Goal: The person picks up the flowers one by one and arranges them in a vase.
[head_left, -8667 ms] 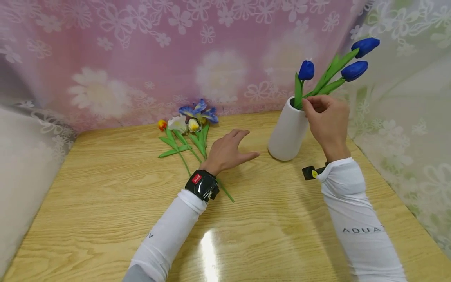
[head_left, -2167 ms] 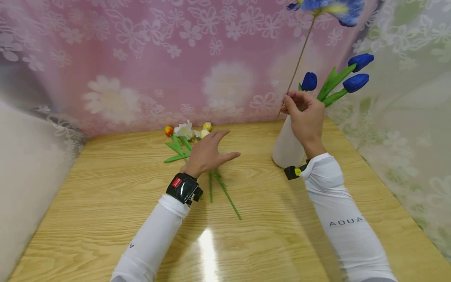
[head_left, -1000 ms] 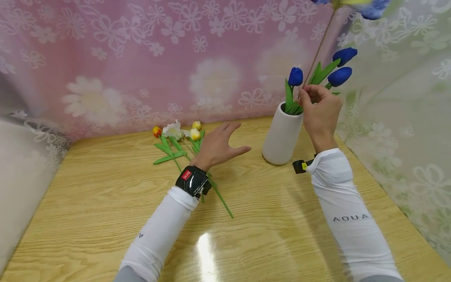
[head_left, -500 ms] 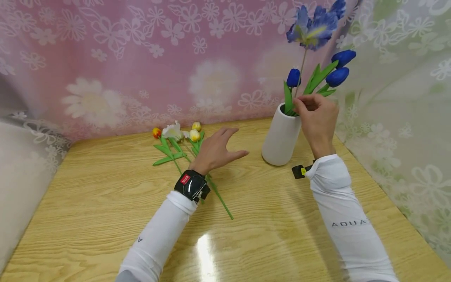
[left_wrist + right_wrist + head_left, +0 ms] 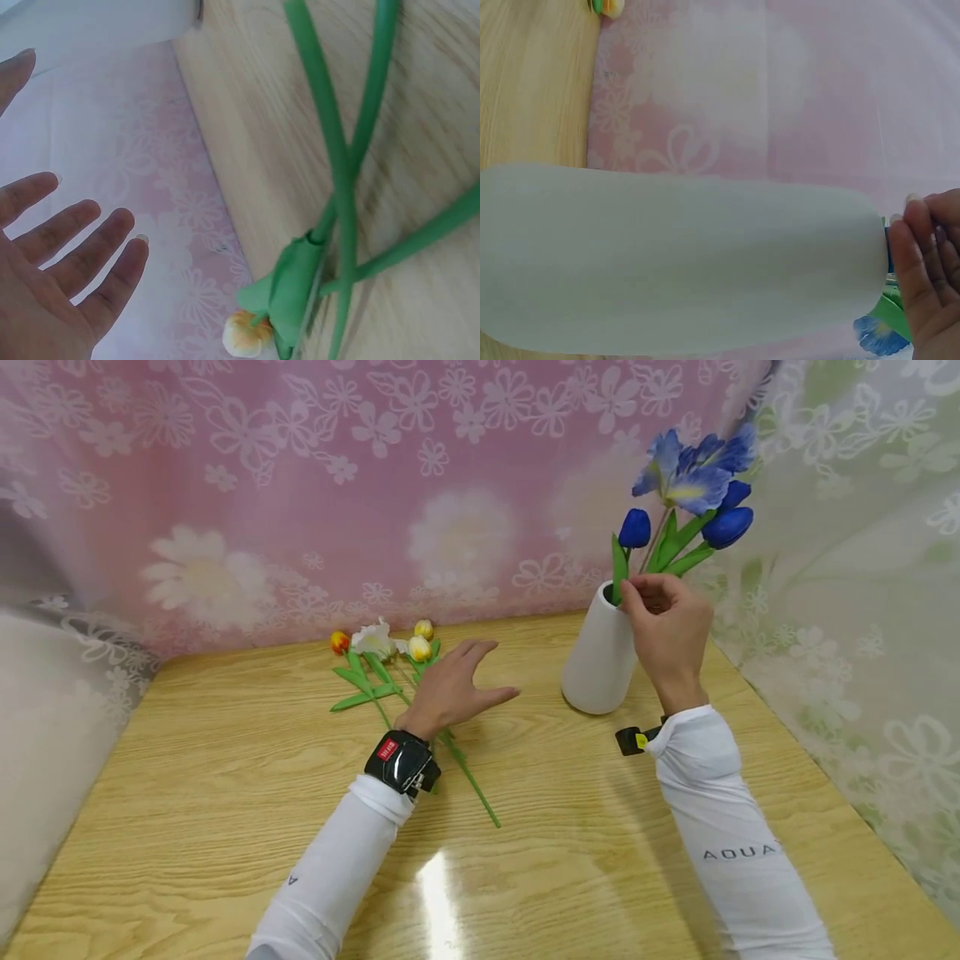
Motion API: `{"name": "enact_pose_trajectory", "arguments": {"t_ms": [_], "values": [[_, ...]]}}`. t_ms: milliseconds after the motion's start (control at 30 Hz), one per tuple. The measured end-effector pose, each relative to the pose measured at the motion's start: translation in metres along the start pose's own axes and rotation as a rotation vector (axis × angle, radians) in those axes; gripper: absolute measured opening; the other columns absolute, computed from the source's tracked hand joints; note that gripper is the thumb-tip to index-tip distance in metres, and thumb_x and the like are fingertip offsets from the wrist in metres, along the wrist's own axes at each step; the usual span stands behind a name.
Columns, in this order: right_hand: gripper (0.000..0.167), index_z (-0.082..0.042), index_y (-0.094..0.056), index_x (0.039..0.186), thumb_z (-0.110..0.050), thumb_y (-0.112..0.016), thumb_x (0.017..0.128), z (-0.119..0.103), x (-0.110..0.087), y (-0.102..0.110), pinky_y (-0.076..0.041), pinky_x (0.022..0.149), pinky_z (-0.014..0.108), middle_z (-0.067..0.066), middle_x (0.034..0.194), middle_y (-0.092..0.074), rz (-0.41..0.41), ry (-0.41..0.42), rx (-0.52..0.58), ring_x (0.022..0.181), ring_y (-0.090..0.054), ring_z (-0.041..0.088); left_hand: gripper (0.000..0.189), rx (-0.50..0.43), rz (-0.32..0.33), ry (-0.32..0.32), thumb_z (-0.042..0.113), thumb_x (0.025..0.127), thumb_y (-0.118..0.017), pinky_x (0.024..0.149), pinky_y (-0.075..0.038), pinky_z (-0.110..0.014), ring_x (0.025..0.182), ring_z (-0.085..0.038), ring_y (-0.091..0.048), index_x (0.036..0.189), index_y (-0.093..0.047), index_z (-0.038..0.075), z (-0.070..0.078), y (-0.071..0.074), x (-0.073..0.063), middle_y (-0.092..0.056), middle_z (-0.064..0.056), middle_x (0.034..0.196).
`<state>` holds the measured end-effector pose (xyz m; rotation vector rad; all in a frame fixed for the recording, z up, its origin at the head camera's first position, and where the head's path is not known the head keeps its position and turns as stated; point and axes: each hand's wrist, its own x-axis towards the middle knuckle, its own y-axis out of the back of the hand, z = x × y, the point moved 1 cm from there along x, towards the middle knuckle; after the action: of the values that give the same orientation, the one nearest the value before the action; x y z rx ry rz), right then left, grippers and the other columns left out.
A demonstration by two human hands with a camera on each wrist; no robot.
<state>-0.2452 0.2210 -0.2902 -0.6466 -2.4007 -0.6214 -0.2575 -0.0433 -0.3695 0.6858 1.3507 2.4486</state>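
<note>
At the mouth of the white vase point(image 5: 600, 660), my right hand point(image 5: 671, 631) pinches the stem of a blue artificial iris point(image 5: 693, 477) between thumb and fingers. The lower stem is hidden by the hand and the vase. Several blue tulips point(image 5: 727, 527) stand in the same vase, leaning to the right. The right wrist view shows my fingertips point(image 5: 915, 217) close to the rim. My left hand point(image 5: 453, 685) hovers over the green stems point(image 5: 326, 112) on the table, its fingers spread and holding nothing.
Beyond my left hand lie a red-orange tulip point(image 5: 340, 642), a white flower point(image 5: 372, 639) and pale yellow tulips point(image 5: 420, 648). They rest on the wooden table point(image 5: 225, 777). A pink floral curtain point(image 5: 315, 493) hangs behind the table, a pale one point(image 5: 847, 610) at the right.
My right hand brought the iris to the vase and lowered its stem inside; the bloom now sits just above the tulips. My left hand stays spread over the loose flowers.
</note>
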Motion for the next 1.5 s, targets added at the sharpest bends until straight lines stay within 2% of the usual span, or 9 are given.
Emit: {"name": "enact_pose_trajectory", "arguments": {"t_ms": [333, 500, 633, 867, 1200, 1367, 1500], "values": [[0.022, 0.002, -0.072, 0.094, -0.018, -0.073, 0.086, -0.007, -0.012, -0.022, -0.05, 0.063, 0.017, 0.008, 0.08, -0.07, -0.025, 0.048, 0.139, 0.064, -0.063, 0.006, 0.077, 0.021, -0.031, 0.081, 0.063, 0.083, -0.06, 0.081, -0.049, -0.044, 0.112, -0.026, -0.056, 0.144, -0.043, 0.02, -0.018, 0.005, -0.014, -0.044, -0.005, 0.143], [0.018, 0.004, -0.072, 0.095, -0.012, -0.072, 0.087, -0.005, -0.022, -0.036, -0.049, 0.063, 0.015, 0.013, 0.078, -0.069, -0.067, 0.058, 0.133, 0.064, -0.062, 0.002, 0.077, 0.029, -0.032, 0.113, 0.064, 0.083, -0.06, 0.079, -0.05, -0.044, 0.11, -0.026, -0.056, 0.145, -0.043, 0.021, -0.027, 0.007, -0.02, -0.044, -0.005, 0.142], [0.016, 0.007, -0.07, 0.094, -0.008, -0.07, 0.088, 0.0, -0.031, -0.047, -0.047, 0.063, 0.012, 0.018, 0.078, -0.068, -0.103, 0.059, 0.112, 0.063, -0.06, -0.001, 0.078, 0.037, -0.041, 0.137, 0.065, 0.083, -0.059, 0.083, -0.049, -0.046, 0.117, -0.028, -0.053, 0.145, -0.042, 0.021, -0.034, 0.011, -0.026, -0.042, -0.007, 0.145], [0.015, 0.003, -0.071, 0.091, -0.011, -0.069, 0.089, 0.007, -0.045, -0.069, -0.049, 0.063, 0.015, 0.013, 0.079, -0.069, -0.203, 0.057, 0.175, 0.064, -0.062, 0.004, 0.079, 0.045, -0.033, 0.173, 0.064, 0.083, -0.06, 0.086, -0.048, -0.048, 0.122, -0.029, -0.049, 0.146, -0.041, 0.02, -0.045, 0.016, -0.038, -0.042, -0.008, 0.145], [0.018, -0.001, -0.071, 0.097, -0.018, -0.068, 0.091, 0.009, -0.07, -0.102, -0.05, 0.061, 0.017, 0.008, 0.084, -0.07, -0.401, -0.035, 0.111, 0.069, -0.066, 0.016, 0.079, 0.083, -0.008, 0.225, 0.064, 0.082, -0.062, 0.083, -0.049, -0.046, 0.114, -0.03, -0.055, 0.143, -0.045, 0.017, -0.06, 0.023, -0.055, -0.047, -0.009, 0.139], [0.017, -0.003, -0.071, 0.099, -0.018, -0.067, 0.092, 0.009, -0.082, -0.115, -0.053, 0.063, 0.025, 0.008, 0.087, -0.07, -0.516, -0.063, 0.075, 0.072, -0.066, 0.018, 0.079, 0.099, -0.003, 0.251, 0.063, 0.081, -0.063, 0.082, -0.05, -0.046, 0.114, -0.029, -0.055, 0.142, -0.047, 0.016, -0.068, 0.025, -0.064, -0.048, -0.008, 0.139], [0.016, -0.004, -0.071, 0.099, -0.018, -0.066, 0.092, 0.01, -0.089, -0.126, -0.054, 0.064, 0.032, 0.011, 0.088, -0.069, -0.573, -0.074, 0.084, 0.074, -0.066, 0.02, 0.079, 0.109, 0.003, 0.271, 0.063, 0.081, -0.064, 0.08, -0.05, -0.046, 0.113, -0.028, -0.055, 0.142, -0.047, 0.017, -0.075, 0.027, -0.072, -0.049, -0.009, 0.137]]}}
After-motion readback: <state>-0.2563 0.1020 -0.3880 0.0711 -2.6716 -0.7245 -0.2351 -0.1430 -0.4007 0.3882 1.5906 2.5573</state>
